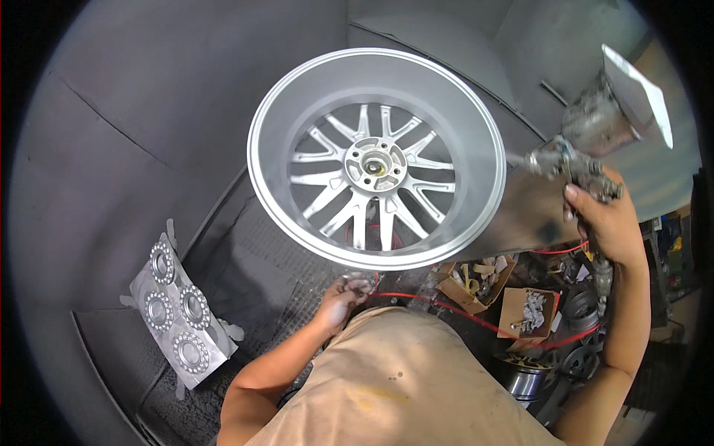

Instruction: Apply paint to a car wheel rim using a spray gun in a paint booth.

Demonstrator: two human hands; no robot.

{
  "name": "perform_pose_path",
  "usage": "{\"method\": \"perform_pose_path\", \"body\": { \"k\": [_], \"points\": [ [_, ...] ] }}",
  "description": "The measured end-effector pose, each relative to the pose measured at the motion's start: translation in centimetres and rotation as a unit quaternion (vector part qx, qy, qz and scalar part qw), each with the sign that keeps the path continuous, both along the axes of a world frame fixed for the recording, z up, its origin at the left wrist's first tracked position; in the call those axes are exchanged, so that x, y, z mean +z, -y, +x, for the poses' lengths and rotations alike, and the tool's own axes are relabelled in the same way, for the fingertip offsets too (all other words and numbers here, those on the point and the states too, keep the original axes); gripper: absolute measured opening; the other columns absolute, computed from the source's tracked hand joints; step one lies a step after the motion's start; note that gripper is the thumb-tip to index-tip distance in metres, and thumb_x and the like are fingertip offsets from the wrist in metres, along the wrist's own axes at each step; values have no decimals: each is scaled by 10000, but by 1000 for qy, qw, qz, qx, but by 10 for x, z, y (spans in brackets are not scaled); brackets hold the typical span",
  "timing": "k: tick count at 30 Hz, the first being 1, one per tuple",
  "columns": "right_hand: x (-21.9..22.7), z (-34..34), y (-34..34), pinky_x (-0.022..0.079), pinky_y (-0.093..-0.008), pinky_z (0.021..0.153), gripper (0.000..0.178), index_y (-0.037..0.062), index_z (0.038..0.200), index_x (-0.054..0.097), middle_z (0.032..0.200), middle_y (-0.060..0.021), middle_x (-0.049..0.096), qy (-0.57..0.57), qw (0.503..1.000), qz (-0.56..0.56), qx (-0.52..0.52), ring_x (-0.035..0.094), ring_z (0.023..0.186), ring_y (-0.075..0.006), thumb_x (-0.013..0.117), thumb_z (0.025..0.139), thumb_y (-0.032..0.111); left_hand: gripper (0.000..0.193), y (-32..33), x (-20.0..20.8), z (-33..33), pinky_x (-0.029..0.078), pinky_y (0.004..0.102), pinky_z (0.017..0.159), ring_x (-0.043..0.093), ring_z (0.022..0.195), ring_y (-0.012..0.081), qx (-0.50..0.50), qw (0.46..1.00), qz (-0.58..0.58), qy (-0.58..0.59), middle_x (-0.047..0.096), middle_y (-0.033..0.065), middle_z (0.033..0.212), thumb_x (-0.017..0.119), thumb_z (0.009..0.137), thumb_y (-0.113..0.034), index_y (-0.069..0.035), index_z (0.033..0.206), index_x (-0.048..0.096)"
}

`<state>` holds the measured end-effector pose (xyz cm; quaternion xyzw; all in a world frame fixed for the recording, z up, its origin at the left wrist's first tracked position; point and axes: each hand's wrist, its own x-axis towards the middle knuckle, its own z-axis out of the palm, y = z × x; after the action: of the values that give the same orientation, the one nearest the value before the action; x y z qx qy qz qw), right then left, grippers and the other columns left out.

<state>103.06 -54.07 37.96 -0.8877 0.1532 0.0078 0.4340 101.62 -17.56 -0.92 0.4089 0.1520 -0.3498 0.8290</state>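
Note:
A silver multi-spoke car wheel rim [375, 256] is in front of me, its hollow barrel facing up toward me. My right hand [606, 223] is wrapped round a spray gun [569, 163] on the right, with its nozzle pointing at the rim's right edge. On top of the gun sits a paint-stained metal cup [595, 119], covered by a white sheet [639, 89]. My left hand [346, 301], smudged grey, is closed just below the rim's near edge. What its fingers hold is hidden. A red hose [461, 311] runs from near that hand toward the right.
At lower left, a tilted board [175, 338] bears several silver ring-shaped parts [192, 351]. Grey walls [149, 111] enclose the far and left sides. Right of me are an open cardboard box [509, 312], another box of scraps [465, 297] and more wheel rims [524, 379] on the floor.

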Motion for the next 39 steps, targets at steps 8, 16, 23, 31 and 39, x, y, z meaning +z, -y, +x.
{"method": "perform_pose_path", "body": {
  "k": [8,16,23,31,39],
  "points": [
    [-3,-43,-25,446,-239,474,624,-54,1274,624,749,-31,658,-95,987,120,53,566,550,-93,841,803,292,404,2,9,13,535,391,953,629,1059,244,226,974,-7,4,622,108,1121,465,846,111,-69,1205,505],
    [-26,-32,-69,465,-278,539,558,-57,1270,633,766,-29,662,29,983,158,85,569,578,-109,796,807,206,302,3,32,15,533,413,998,628,1133,290,180,983,-13,-18,608,135,1182,463,919,37,-5,1215,509],
    [-37,-29,-59,398,-192,501,622,-42,1398,544,777,-6,623,114,987,116,2,499,564,-44,757,879,227,292,-9,36,22,538,415,1039,607,1191,350,180,981,-60,-37,568,171,1191,452,898,54,51,1189,469],
    [-91,-64,-8,505,-216,622,389,3,1264,624,1022,-47,712,134,975,117,-133,642,874,-108,706,917,157,307,-5,48,27,516,428,1092,598,1193,371,164,977,-101,-86,564,186,1189,481,858,63,58,1165,467],
    [-252,-123,85,497,-325,876,251,13,1166,649,1009,-37,697,8,988,141,-66,646,912,-177,693,931,91,344,75,31,-27,476,431,1015,625,1072,262,309,951,-3,-5,612,106,1176,513,932,-10,-60,1271,481]
  ]
}}
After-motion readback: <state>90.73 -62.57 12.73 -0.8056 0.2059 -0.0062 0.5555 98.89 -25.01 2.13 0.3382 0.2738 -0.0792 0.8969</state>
